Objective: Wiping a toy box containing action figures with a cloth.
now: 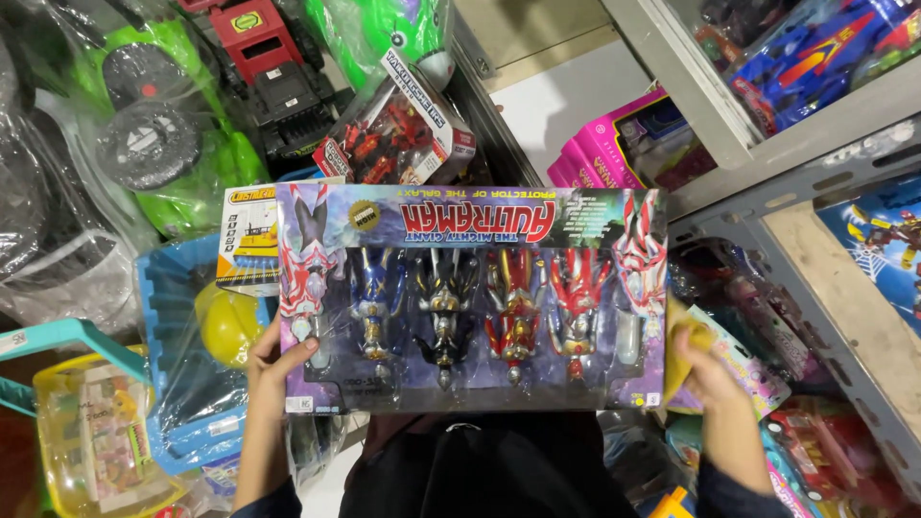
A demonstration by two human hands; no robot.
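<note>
Seen from above, we are holding a wide boxed set of action figures (470, 297) level in front of our chest, its printed header turned away from us so the lettering reads upside down. Starting at the far left, a clear-wrapped yellow toy set (96, 432) with a teal handle is lying beside a blue plastic tray (177, 317) that is cradling a yellow helmet-like piece (225, 324). Above them, a bright green ride-on toy (158, 105) under plastic wrap and a red and black toy truck (269, 67) are crowding the upper corner. Our left hand (278, 360) is gripping the box's lower left corner, the grip closed with the thumb pressing on the front window and the fingers tucked behind. Inside the window, five figures are standing in a row, blue, black, and red ones, flanked by two printed red and silver heroes. Just behind the box's top edge a smaller red robot toy package (398, 129) is leaning. Our right hand (705, 374) is holding the box's right edge, its grip closed around a yellow cloth (683, 341) that is pressing against the cardboard. To the right, a pink toy box (624, 144) is sitting near a grey metal shelf (767, 134) that is carrying a blue toy racing car (815, 58).
</note>
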